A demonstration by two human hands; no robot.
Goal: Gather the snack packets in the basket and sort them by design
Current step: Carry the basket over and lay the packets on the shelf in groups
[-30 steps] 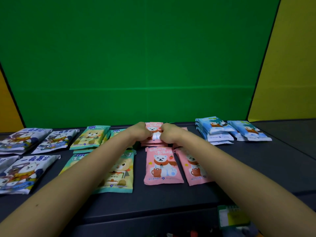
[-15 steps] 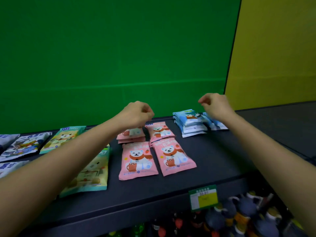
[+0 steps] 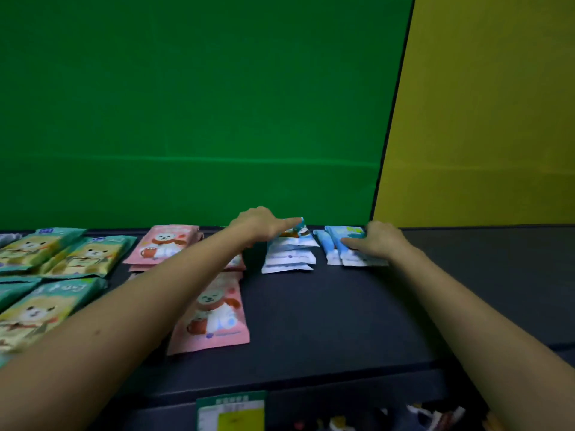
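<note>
A green backdrop (image 3: 186,104) fills most of my view, with a yellow wall (image 3: 482,119) taking the upper right. Below them a dark counter (image 3: 326,321) runs across the lower half of the frame.

The packets lie sorted on it in groups. The green packets (image 3: 81,256) are spread out at the left edge. The pink packets (image 3: 214,312) sit left of centre, one near the front and more behind it, partly hidden under the left forearm. Two blue stacks stand side by side at the back, close to each other but apart: the left stack (image 3: 289,256) at centre and the right stack (image 3: 334,250) just beside it.

My left hand (image 3: 258,223) reaches over the pink group, its index finger stretched straight onto the top of the left stack. My right hand (image 3: 384,242) lies on the right stack, covering its right edge, one digit laid across the top packet. I cannot tell whether it grips or only rests there.

A green and yellow tag (image 3: 231,412) hangs at the counter's front edge, bottom centre.
</note>
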